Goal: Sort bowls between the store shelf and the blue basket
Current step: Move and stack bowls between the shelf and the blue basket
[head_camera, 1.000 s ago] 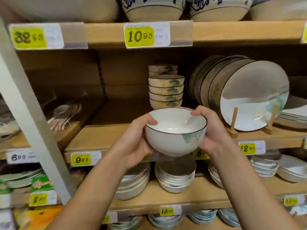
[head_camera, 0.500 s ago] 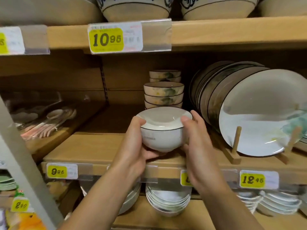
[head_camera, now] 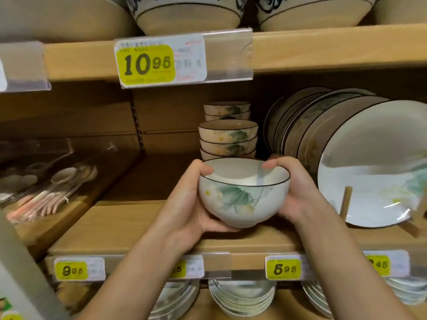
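- Breakage is the worry here. What would cause it?
- Slippery glaze, I'd judge. The bowl (head_camera: 242, 192) is held over the front of the shelf (head_camera: 138, 225), and I cannot tell whether its foot touches the wood. If either side loosens, it could drop onto the board or off the edge.
- How is it held?
- The left grip (head_camera: 184, 204) is closed round the bowl's left wall, with the thumb hooked over the rim and the fingers curled under the base. The right grip (head_camera: 298, 195) clasps the right wall, thumb on the rim too.
- Anything close enough to knock?
- A stack of bowls (head_camera: 227, 139) stands just behind the two grips. Upright plates (head_camera: 369, 169) lean against a wooden stand (head_camera: 345, 199) just right of the right grip. A push too far back could clip the stack, and a swing to the right could strike the front plate.
- So where exactly is the bowl?
- It sits between the two grips, upright, mouth up, with the green leaf facing the wearer and the stack just beyond it.
- And the blue basket?
- It isn't in view.
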A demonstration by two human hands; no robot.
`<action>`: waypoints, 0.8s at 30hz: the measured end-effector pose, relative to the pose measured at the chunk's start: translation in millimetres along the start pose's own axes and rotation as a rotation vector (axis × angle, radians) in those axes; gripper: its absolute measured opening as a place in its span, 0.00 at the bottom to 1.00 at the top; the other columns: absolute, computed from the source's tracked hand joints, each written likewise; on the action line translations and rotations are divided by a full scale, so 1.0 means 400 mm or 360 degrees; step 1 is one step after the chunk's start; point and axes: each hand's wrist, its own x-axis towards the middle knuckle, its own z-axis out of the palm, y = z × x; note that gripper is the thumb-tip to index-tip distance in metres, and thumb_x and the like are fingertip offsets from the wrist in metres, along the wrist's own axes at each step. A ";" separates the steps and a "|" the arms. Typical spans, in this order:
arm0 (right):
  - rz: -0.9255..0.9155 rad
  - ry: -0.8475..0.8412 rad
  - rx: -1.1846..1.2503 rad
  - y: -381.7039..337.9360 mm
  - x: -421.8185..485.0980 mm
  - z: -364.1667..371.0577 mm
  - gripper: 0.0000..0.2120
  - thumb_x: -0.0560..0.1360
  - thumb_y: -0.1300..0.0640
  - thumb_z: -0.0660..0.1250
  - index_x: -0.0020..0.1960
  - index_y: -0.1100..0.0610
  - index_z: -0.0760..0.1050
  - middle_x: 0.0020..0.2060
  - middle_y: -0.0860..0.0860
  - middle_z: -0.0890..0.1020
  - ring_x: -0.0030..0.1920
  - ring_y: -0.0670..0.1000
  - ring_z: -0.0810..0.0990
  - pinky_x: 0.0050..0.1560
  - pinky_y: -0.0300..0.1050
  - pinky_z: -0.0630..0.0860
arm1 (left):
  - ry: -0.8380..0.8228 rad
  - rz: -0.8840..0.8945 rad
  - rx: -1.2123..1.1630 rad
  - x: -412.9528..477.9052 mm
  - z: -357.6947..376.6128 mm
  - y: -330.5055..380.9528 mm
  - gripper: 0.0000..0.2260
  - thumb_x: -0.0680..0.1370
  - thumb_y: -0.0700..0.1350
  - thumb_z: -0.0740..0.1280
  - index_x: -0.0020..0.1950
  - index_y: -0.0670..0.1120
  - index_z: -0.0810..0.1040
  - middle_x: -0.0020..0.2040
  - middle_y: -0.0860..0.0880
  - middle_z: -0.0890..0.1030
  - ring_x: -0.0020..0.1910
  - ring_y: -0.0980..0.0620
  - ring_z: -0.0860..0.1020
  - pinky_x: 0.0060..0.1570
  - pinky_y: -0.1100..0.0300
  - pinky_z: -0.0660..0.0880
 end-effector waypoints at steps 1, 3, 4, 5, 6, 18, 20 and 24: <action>-0.0093 0.0099 -0.0015 0.004 0.003 0.001 0.15 0.67 0.60 0.60 0.50 0.63 0.79 0.46 0.60 0.83 0.45 0.59 0.83 0.50 0.51 0.79 | 0.0043 0.0016 -0.0016 0.005 -0.002 -0.002 0.19 0.74 0.50 0.58 0.63 0.49 0.76 0.55 0.41 0.84 0.54 0.37 0.82 0.50 0.30 0.75; -0.0343 0.0257 -0.0118 0.029 -0.005 -0.004 0.12 0.74 0.55 0.62 0.52 0.58 0.80 0.48 0.56 0.85 0.48 0.55 0.84 0.51 0.51 0.78 | 0.0106 0.0066 -0.0053 0.013 -0.003 -0.007 0.19 0.75 0.50 0.57 0.64 0.48 0.75 0.54 0.41 0.84 0.53 0.38 0.82 0.49 0.31 0.76; -0.0451 0.0269 -0.0224 0.051 -0.017 -0.005 0.12 0.75 0.51 0.63 0.53 0.55 0.80 0.48 0.54 0.86 0.49 0.52 0.84 0.51 0.50 0.78 | 0.0155 0.0114 -0.0048 0.014 -0.002 -0.010 0.18 0.76 0.50 0.58 0.64 0.48 0.75 0.54 0.42 0.84 0.52 0.39 0.83 0.48 0.33 0.78; -0.0526 0.0232 -0.0348 0.075 -0.030 -0.002 0.14 0.75 0.47 0.64 0.55 0.52 0.80 0.49 0.52 0.86 0.50 0.50 0.85 0.52 0.50 0.78 | 0.0206 0.0178 -0.0012 0.014 0.000 -0.016 0.17 0.77 0.51 0.58 0.64 0.49 0.74 0.54 0.42 0.84 0.51 0.40 0.83 0.47 0.35 0.79; -0.0570 0.0169 -0.0451 0.096 -0.042 0.004 0.17 0.73 0.44 0.65 0.57 0.51 0.78 0.50 0.52 0.85 0.52 0.50 0.84 0.53 0.51 0.78 | 0.0253 0.0250 0.0041 0.013 0.002 -0.025 0.17 0.78 0.53 0.59 0.63 0.50 0.74 0.54 0.42 0.84 0.51 0.42 0.84 0.47 0.37 0.80; -0.0830 0.0124 -0.0198 -0.022 -0.009 0.071 0.17 0.70 0.45 0.61 0.50 0.52 0.81 0.46 0.54 0.85 0.50 0.53 0.84 0.52 0.50 0.80 | -0.0151 0.0897 0.0638 0.011 -0.039 0.085 0.27 0.70 0.53 0.74 0.67 0.51 0.71 0.57 0.53 0.84 0.57 0.53 0.81 0.51 0.63 0.78; -0.0918 0.0148 -0.0226 -0.064 0.033 0.106 0.16 0.72 0.45 0.61 0.51 0.52 0.81 0.47 0.53 0.86 0.51 0.53 0.84 0.54 0.50 0.79 | -0.0083 0.1041 0.0598 0.043 -0.033 0.120 0.22 0.71 0.51 0.73 0.63 0.50 0.75 0.55 0.53 0.84 0.57 0.54 0.81 0.52 0.60 0.79; -0.1098 0.0316 -0.0319 -0.124 0.136 0.142 0.13 0.75 0.44 0.60 0.48 0.49 0.80 0.47 0.49 0.86 0.51 0.50 0.83 0.55 0.47 0.77 | 0.0061 0.1141 0.0682 0.122 -0.024 0.176 0.25 0.71 0.55 0.72 0.65 0.50 0.73 0.60 0.52 0.81 0.60 0.54 0.79 0.59 0.55 0.76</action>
